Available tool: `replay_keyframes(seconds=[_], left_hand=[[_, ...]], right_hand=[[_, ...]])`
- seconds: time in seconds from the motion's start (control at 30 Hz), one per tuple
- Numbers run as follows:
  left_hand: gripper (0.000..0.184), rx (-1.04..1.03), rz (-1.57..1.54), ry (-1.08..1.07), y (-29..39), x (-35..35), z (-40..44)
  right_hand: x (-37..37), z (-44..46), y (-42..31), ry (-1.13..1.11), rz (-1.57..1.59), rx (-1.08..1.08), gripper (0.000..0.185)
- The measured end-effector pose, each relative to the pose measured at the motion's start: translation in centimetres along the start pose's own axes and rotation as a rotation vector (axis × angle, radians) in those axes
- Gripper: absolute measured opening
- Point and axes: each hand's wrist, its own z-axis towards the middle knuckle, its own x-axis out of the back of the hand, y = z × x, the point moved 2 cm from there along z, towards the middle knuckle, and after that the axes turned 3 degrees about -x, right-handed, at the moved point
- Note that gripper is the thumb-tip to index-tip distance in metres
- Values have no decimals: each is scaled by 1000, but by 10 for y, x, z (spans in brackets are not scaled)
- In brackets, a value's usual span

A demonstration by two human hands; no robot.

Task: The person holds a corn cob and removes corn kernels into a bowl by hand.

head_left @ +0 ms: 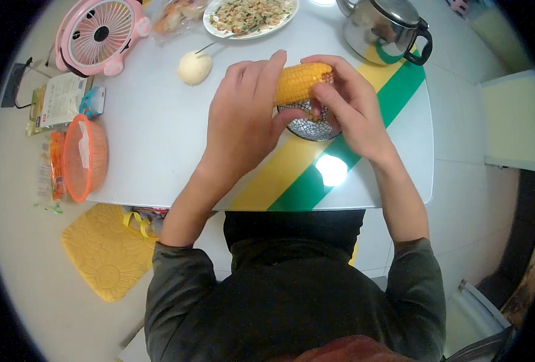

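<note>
A yellow corn cob (302, 83) is held level above a bowl with a dark crackle pattern (315, 130). My left hand (242, 111) is wrapped round the cob's left end, its thumb beneath. At the right end, my right hand (355, 105) has its index finger over the top and its thumb pressed near the tip, where the kernels look partly gone. Its lower fingers curl over the bowl, whose inside is mostly hidden by the hands. Left of my left hand lies a pale round bun (195, 67).
A plate of chopped food (250, 31) with a utensil and a metal kettle (380, 30) stand at the table's back. To the left are a pink fan (101, 34) and an orange basket (103, 158). The table's front edge (159, 206) runs before my body.
</note>
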Motion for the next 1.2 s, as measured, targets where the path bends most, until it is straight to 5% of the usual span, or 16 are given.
replay_keyframes(seconds=[0.3,1.2], left_hand=[[57,-115,48,-90,-18,3,13],[62,-31,-44,-34,-29,-9,-14]], right_hand=[[2,3,5,18,-80,39,38],[0,8,12,-77,-269,59,38]])
